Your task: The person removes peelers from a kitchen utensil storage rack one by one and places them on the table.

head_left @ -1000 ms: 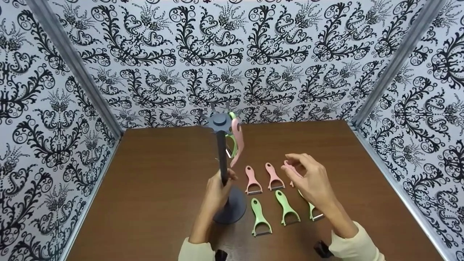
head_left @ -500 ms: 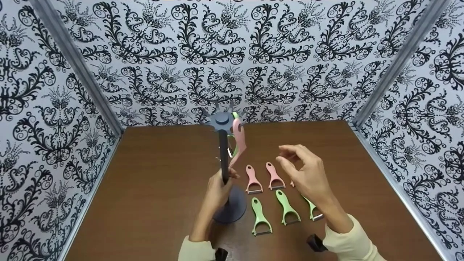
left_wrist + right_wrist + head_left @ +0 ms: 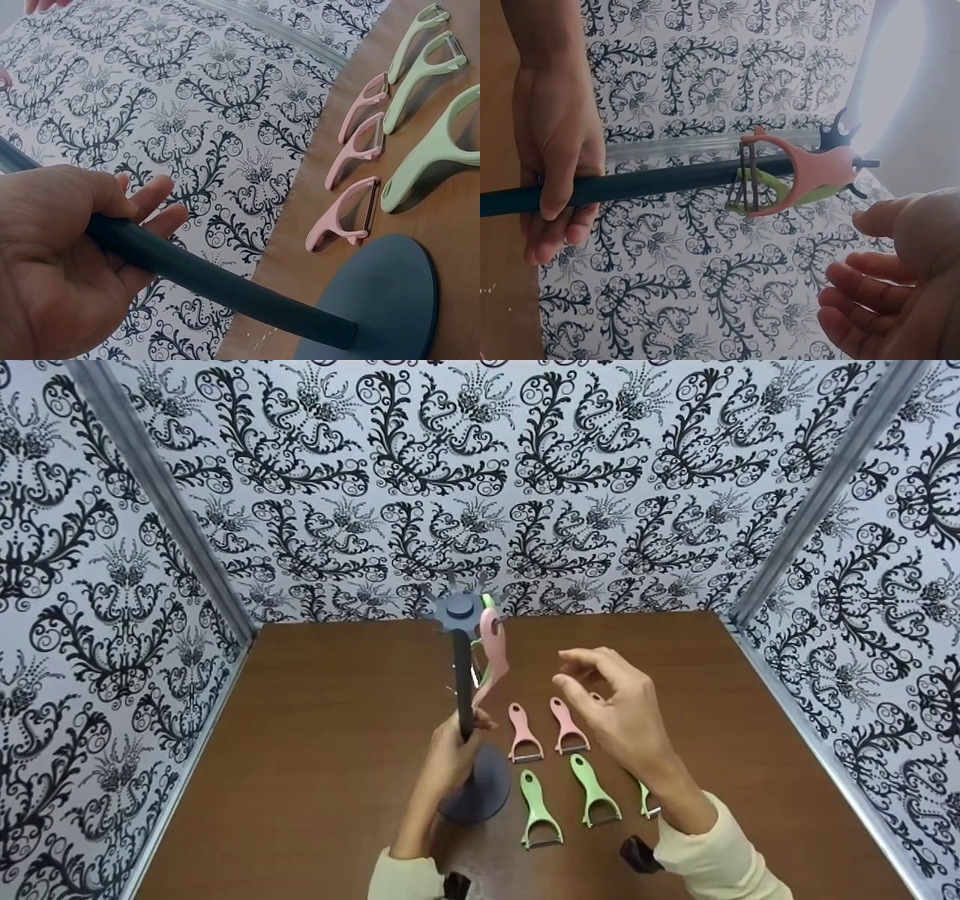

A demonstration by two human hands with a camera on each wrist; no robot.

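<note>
In the head view, my left hand (image 3: 448, 754) grips the dark pole (image 3: 462, 679) of an upright stand with a hooked top (image 3: 459, 607). A pink peeler (image 3: 493, 641) hangs from one hook; a green peeler (image 3: 487, 601) hangs beside it, partly covered. In the right wrist view, the pink peeler (image 3: 821, 166) has its handle hole over a hook tip. My right hand (image 3: 626, 716) holds nothing, its fingers loosely bent and thumb apart, right of the stand. Below it lie pink peelers (image 3: 522, 731) and green peelers (image 3: 589, 784); the rightmost ones are partly hidden by that hand.
The stand's round base (image 3: 480, 791) rests on the brown wooden table (image 3: 322, 750), left of the loose peelers. Patterned walls (image 3: 465, 472) with grey corner strips enclose the table at the back and both sides. A bright light shows in the right wrist view.
My right hand has moved left and slightly farther from me, towards the stand. The hanging pink peeler has shifted slightly on its hook. My left hand stays on the pole.
</note>
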